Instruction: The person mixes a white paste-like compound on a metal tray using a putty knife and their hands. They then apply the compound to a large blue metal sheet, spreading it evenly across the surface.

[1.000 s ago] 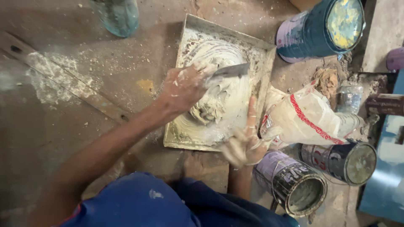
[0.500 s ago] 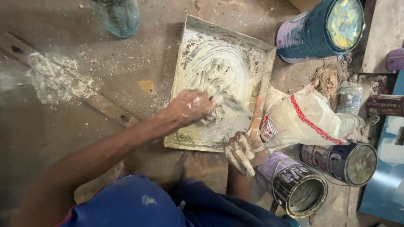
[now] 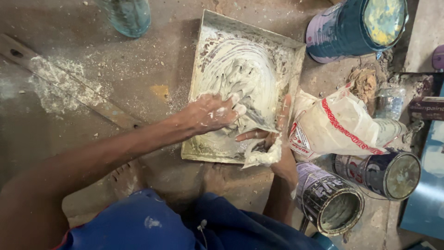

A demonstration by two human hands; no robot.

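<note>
A square metal tray [image 3: 203, 153] on the floor holds smeared white putty [image 3: 240, 69]. My left hand [image 3: 210, 113], dusted white, grips a putty knife [image 3: 256, 122] whose blade lies low over the tray's near right part. My right hand [image 3: 273, 136] is at the tray's near right corner, palm up just beyond the blade, one finger pointing up along the tray's right rim. It cups a lump of putty [image 3: 261, 156] that hangs over the tray's edge. The two hands almost touch.
A white bag with a red stripe [image 3: 342, 122] leans against the tray's right side. Three paint cans stand at the right: a teal one [image 3: 356, 30], a lidded one [image 3: 388, 173] and an open one [image 3: 330, 201]. A glass jar [image 3: 127, 16] stands far left. A powder-strewn wooden strip [image 3: 69, 90] lies left.
My left hand has pulled the knife from the tray's far side down to its near right corner. My right hand turned from spread flat on the rim to cupping putty.
</note>
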